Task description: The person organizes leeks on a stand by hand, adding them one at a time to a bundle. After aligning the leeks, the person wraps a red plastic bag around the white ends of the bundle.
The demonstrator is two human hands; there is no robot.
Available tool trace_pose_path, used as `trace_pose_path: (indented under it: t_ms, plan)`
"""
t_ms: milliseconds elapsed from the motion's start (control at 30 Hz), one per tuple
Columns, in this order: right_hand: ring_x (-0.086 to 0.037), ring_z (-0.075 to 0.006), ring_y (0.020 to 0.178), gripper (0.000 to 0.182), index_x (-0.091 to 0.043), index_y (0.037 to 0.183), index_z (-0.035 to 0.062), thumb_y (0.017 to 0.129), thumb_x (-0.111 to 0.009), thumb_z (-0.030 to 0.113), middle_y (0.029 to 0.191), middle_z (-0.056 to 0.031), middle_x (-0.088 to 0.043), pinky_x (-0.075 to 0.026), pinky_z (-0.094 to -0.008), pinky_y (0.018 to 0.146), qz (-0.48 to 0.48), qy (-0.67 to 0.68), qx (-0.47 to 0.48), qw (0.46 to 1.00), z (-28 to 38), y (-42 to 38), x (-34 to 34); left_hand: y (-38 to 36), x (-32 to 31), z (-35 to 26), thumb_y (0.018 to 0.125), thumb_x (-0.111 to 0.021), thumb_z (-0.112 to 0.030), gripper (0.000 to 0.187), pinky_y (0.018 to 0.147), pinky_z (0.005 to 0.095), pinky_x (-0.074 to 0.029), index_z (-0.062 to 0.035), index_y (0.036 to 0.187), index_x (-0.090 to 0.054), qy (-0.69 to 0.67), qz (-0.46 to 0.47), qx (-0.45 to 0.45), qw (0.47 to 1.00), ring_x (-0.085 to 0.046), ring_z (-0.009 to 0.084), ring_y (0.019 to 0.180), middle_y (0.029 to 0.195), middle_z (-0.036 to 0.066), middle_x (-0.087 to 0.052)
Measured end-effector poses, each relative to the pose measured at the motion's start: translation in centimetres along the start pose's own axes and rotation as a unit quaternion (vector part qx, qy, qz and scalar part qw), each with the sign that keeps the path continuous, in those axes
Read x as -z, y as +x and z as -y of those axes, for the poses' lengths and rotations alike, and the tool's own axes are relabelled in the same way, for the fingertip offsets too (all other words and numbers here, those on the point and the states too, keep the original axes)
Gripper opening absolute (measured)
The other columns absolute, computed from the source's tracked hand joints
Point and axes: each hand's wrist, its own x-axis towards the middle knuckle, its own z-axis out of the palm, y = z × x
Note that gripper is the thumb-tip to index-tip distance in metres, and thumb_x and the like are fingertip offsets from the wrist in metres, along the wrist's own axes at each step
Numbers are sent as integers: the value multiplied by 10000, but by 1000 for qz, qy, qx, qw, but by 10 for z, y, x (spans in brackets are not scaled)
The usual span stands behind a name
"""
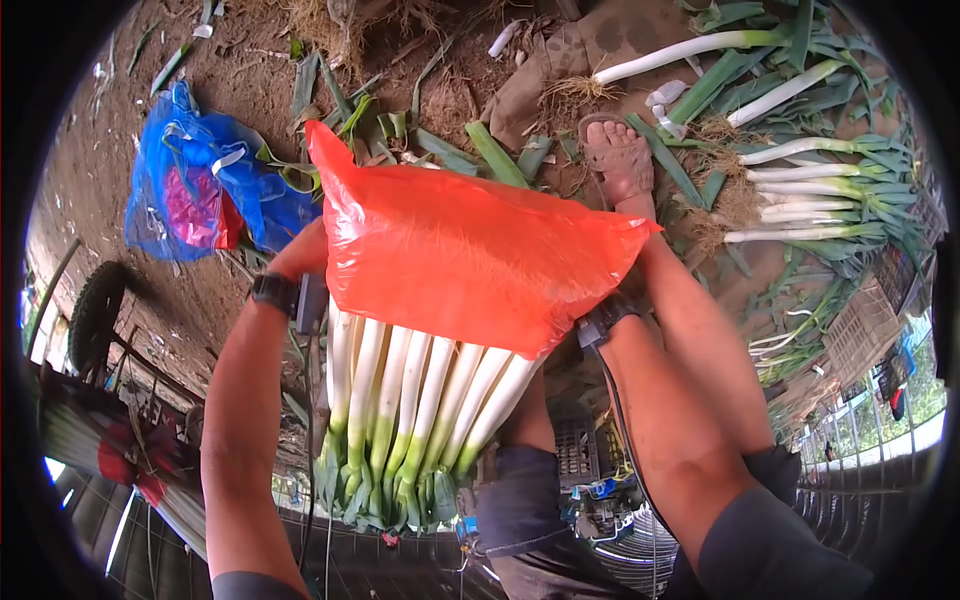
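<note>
A red plastic bag [470, 250] is drawn over one end of a bundle of leeks [415, 400]. Their white shanks stick out below it, and the trimmed green ends point toward me. My left hand [308, 250] reaches in at the bag's left side; its fingers are hidden behind the plastic. On the other side, the bag's lower right corner covers my right hand, and only the wrist with a dark strap [605, 320] shows. Whether either hand grips the bag or the leeks cannot be made out.
A blue plastic bag [215, 175] with pink and red plastic lies left on the soil. Loose leeks [810, 190] lie in a row at right, near a crate [860, 320]. Leaf scraps surround my bare foot [618, 160]. A wheel [97, 310] stands at left, beside more bundled leeks [80, 445].
</note>
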Motion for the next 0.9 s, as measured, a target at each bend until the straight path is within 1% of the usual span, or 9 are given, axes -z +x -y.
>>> trace_pose_path:
  t_ms: [133,200,233,433,533,633,667,767,900]
  plan:
    - [-567,-339,1304,451,-525,1406,105,976,-481,236,1426,-175,-593,-389,-492,1121,48,-7,-11,999,-5,0,-9,-4,-2,13,1002,-666,-322,436,998,353,-506,-9,1305,-651,89,-37,9,995,-631,135,1139,1268,73,-708]
    - [-571,-351,1291,460,-521,1409,115,966,-499,234,1414,-176,-599,-396,-494,1109,-139,10,43,989,-11,-6,-31,-7,-9,-4,1005,-661,-315,411,963,339,-513,-18,1288,-672,152,-52,31,986,-639,124,1088,1217,49,-723]
    - [-571,-351,1291,460,-521,1409,115,966,-499,234,1414,-176,-599,-396,-494,1109,-139,10,45,989,-13,-9,-34,-5,-16,-6,1006,-660,-315,399,933,330,-518,-25,1279,-688,-12,-62,41,997,-633,101,1043,1186,37,-730]
    - [-616,-282,1237,354,-573,1283,118,961,-490,239,1257,-126,-668,-456,-464,1043,-153,-43,43,986,-4,2,-14,-9,-25,-6,1009,-670,-301,382,942,316,-512,-34,1280,-701,27,-93,48,994,-620,87,1046,1185,6,-729]
    - [-619,-269,1235,368,-569,1307,128,967,-479,234,1285,-122,-665,-453,-461,1059,-38,-51,-2,998,-3,-2,-14,-13,-28,-13,1001,-684,-274,385,965,308,-502,-42,1308,-692,51,-101,54,992,-620,84,1065,1194,0,-729]
    - [-594,-230,1268,386,-546,1347,118,986,-485,241,1332,-116,-633,-441,-429,1080,-189,65,18,980,22,-22,-5,-22,-33,-21,998,-676,-271,348,931,323,-524,-44,1259,-711,83,-105,-4,991,-649,104,993,1117,-3,-746]
    - [-590,-223,1259,396,-535,1370,97,1002,-493,240,1341,-112,-626,-443,-411,1076,-106,274,-74,953,65,-62,18,-26,-32,-18,998,-676,-271,348,931,323,-524,-44,1259,-711,81,-110,-7,991,-649,104,993,1117,-3,-746]
    - [-579,-202,1234,436,-502,1439,36,1052,-517,236,1369,-103,-606,-448,-356,1063,76,691,-372,615,164,-158,79,-46,-34,-29,1025,-621,-295,279,610,313,-493,-35,1066,-714,108,-176,75,976,-602,113,675,787,-15,-673]
    - [-579,-191,1196,466,-499,1447,-7,1055,-545,241,1349,-95,-607,-453,-337,1038,40,654,-438,616,175,-166,152,-95,-67,-53,1055,-592,-364,346,487,259,-415,-43,941,-657,71,-396,2,915,-508,58,531,714,-20,-580]
